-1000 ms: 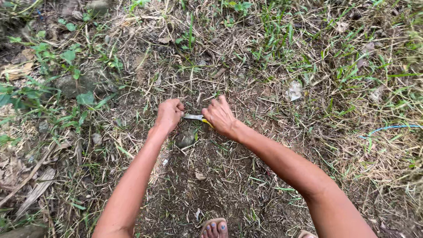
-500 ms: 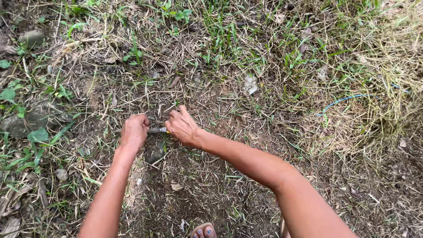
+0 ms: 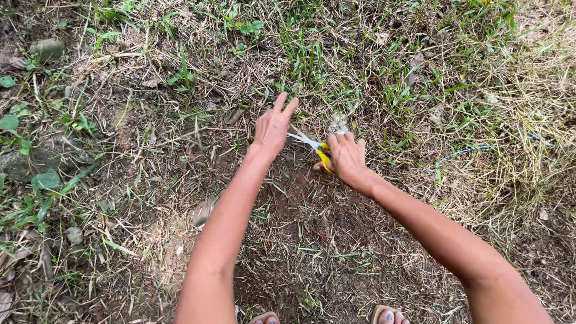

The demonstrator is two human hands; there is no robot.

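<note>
down at the near edge of the ground [image 3: 312,252], two sandalled feet [image 3: 327,316] peek in, toes just showing, on bare dark soil strewn with dry straw. from there both bare forearms reach away toward the middle of the patch. the right hand [image 3: 348,157] is closed around the yellow handles of a pair of scissors [image 3: 312,146], fingers curled over them; the silver blades stick out to the left, parted a little, their tips pointing at the left hand [image 3: 272,129]. that hand lies just beside the blade tips, palm down, its fingers loosely spread and stretched forward with nothing gripped in them; whether it touches the blades i cannot tell. a pale scrap [image 3: 338,123] lies on the ground just beyond the scissors. off toward the right edge, a thin blue cord [image 3: 474,150] curves through the dry grass. by the left edge sits a dull grey rock [image 3: 21,165] among broad green leaves, and a smaller stone [image 3: 47,49] lies near the far left corner. green grass blades [image 3: 306,54] thicken along the far edge.
</note>
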